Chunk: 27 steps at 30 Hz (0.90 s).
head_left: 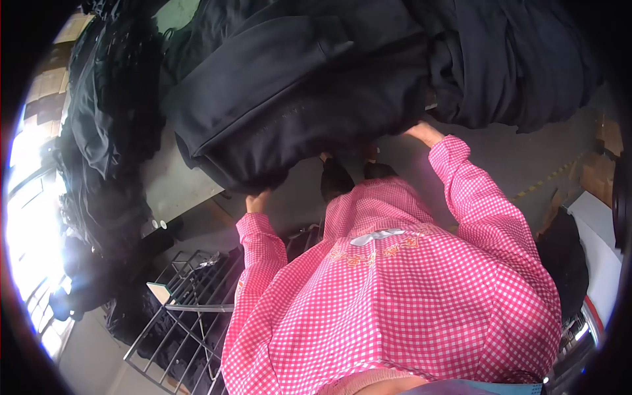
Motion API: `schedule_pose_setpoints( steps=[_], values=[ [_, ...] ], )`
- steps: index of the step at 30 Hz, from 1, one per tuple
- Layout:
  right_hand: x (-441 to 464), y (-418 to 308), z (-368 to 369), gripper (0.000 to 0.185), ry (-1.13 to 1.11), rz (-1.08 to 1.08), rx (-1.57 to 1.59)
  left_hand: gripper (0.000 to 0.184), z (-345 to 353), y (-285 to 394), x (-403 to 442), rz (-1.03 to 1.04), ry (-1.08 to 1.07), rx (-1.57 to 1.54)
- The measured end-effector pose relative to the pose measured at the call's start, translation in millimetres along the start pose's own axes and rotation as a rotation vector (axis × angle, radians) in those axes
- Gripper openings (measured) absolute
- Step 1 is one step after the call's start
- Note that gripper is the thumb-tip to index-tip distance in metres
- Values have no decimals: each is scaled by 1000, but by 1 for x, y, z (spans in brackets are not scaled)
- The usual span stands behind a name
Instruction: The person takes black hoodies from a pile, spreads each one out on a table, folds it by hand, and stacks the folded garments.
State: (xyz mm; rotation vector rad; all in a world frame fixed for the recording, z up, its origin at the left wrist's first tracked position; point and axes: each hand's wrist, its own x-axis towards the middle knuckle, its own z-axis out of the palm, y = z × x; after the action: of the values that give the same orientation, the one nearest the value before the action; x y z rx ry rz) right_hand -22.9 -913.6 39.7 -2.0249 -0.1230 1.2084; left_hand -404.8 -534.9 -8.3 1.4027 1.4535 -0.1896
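Along edge of pale bench [172,187], holding black garment [289,118] lengthwise with closed fingers of left hand [257,201] and right hand [426,134].

Strong white light pours in from the left edge, where it burns out to pure glare and throws a bluish flare inward. The middle is much dimmer: the black cloth [289,112] loses most detail, its folds showing only as faint grey sheen, and the floor [480,164] beyond sits in shade. The pink checked garment [401,296] reads bright and fairly sharp. Fisheye distortion bows the outer areas, and the corners fall to black.
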Motion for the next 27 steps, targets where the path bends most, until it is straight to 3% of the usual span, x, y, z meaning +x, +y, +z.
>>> schedule_pose_setpoints(
  steps=[3, 5, 8, 11, 12, 15, 16, 17, 19, 20, 21, 23, 25, 27],
  values=[
    [7, 41, 9, 40, -86, -51, -125, 28, -4, -24, -24, 26, -8, -98],
    [-25, 51, 10, 42, -108, -257, -130, 31, -11, -45, -42, 50, -24, -195],
    [-100, 43, -3, 47, -26, -119, 356, 22, -41, -68, -74, -70, 81, -444],
    [-155, 22, -27, 48, 106, -112, 548, 22, -79, -84, -103, 459, 395, 237],
    [-178, 9, -45, 46, 155, -147, 571, 21, -88, -78, -116, 448, 414, 204],
    [-200, -47, -92, 45, 297, -128, 600, 20, -119, 2, -151, 251, 289, -433],
    [-226, -117, -92, 44, 157, -227, 579, 21, -130, 38, -166, 222, 249, -601],
    [-215, -132, -97, 42, 282, -182, 688, 22, -141, 76, -172, 225, 192, -705],
    [-191, -189, -110, 36, 194, -278, 680, 25, -159, 149, -171, 250, 83, -826],
    [-163, -195, -112, 34, 219, -466, 607, 26, -185, 167, -138, 242, -135, -860],
    [-134, -200, -114, 32, 249, -653, 540, 25, -178, 192, -127, 483, -8, -704],
    [-82, -218, -119, 30, 76, -511, 756, 25, -173, 225, -115, 720, 112, -548],
    [-56, -247, -124, 27, -87, -371, 959, 25, -181, 257, -96, 327, -3, -1177],
    [-62, -270, -110, 27, 87, -396, 775, 23, -199, 266, -71, 395, 41, -1026]
  ],
)
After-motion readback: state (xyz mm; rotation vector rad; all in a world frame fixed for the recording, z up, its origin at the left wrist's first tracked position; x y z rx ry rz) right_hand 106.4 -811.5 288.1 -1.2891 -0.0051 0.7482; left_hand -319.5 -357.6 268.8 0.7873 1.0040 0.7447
